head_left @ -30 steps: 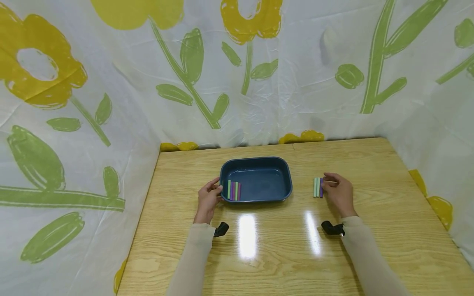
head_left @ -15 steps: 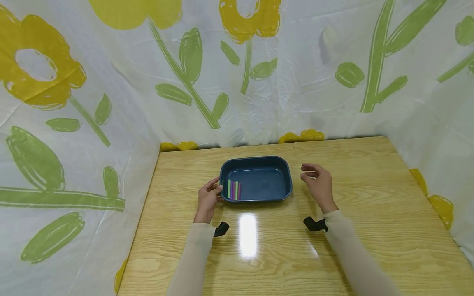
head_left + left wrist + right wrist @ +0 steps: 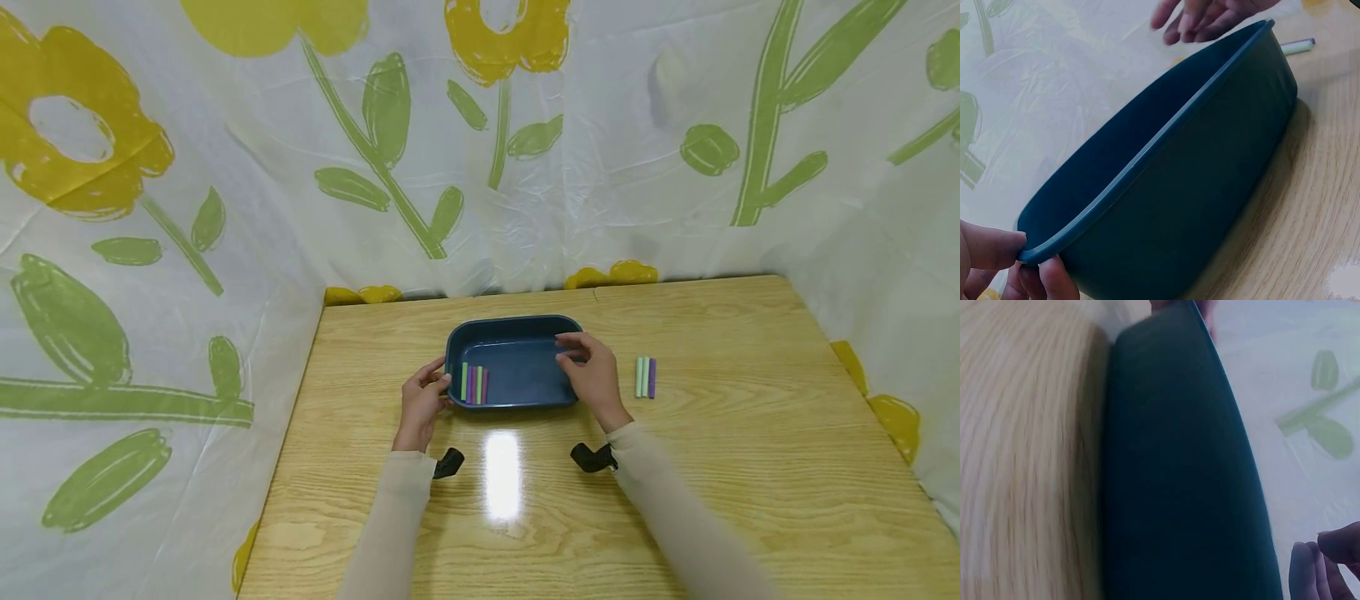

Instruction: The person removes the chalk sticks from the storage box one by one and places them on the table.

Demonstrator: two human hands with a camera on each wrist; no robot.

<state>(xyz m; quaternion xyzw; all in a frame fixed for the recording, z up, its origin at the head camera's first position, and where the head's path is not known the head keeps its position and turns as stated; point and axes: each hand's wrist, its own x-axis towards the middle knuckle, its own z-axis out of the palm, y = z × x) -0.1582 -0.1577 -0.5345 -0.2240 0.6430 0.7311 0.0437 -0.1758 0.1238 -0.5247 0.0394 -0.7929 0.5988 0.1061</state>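
My left hand (image 3: 422, 407) pinches the left rim of a dark blue plastic tub (image 3: 517, 407), thumb over the edge and fingers beneath, as the left wrist view shows up close. Several chalk sticks (image 3: 474, 385), green, purple and magenta, stand side by side at the tub's left end. My right hand (image 3: 594, 375) hovers over the tub's right end, fingers loosely bent, with a gap between thumb and fingers and nothing in them. To the right of the tub, two pale green chalk sticks (image 3: 642, 377) and a purple chalk stick (image 3: 652, 379) lie in a neat row on the table.
The wooden table (image 3: 360, 533) ends at a white flowered cloth (image 3: 262, 150) hanging behind it and on both sides. A black camera mount (image 3: 448, 463) sits on the left wrist, and another black mount (image 3: 592, 457) on the right wrist.
My right hand has moved left from the purple chalk stick to above the tub, leaving the row of three chalk sticks in plain sight. The left hand and tub stay put.
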